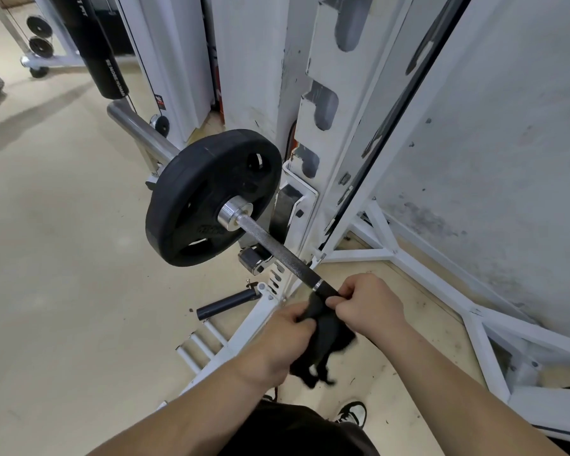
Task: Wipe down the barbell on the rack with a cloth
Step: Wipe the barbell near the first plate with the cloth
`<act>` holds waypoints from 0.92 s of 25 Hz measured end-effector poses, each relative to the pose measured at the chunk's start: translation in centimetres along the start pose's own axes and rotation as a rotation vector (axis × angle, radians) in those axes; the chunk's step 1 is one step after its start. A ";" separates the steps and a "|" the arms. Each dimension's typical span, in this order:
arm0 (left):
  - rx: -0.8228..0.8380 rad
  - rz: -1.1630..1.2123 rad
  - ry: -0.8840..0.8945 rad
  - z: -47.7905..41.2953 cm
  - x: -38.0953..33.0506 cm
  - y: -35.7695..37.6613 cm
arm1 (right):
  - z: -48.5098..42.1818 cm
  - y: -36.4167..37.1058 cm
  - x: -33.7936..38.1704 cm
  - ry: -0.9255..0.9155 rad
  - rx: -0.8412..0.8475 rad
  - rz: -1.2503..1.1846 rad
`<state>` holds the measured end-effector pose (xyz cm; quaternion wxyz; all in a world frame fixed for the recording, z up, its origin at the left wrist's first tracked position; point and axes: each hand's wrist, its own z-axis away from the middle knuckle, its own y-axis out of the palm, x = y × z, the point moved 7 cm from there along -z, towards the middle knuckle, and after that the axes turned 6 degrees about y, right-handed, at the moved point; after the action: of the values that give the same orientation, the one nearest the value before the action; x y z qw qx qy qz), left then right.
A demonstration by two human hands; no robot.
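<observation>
Both hands, left hand [288, 327] and right hand [369, 302], grasp 1 black cloth [326, 343] at the barbell [270, 241] shaft, beside the rack [297, 93].

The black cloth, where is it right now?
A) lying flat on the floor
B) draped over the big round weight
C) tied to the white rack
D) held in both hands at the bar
D: the left hand and the right hand both grip the black cloth, bunched up against the barbell.
</observation>
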<state>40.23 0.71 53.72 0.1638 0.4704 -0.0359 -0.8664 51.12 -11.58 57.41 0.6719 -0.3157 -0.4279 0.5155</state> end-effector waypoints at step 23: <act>0.024 -1.460 0.757 -1.4 -5.3 4.0 | 3.8 -1.7 -7.7 0.010 0.050 0.040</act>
<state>45.09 -1.29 58.08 -0.4451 0.6374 0.3277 -0.5369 47.63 -19.50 58.61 0.6716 -0.3097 -0.4049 0.5377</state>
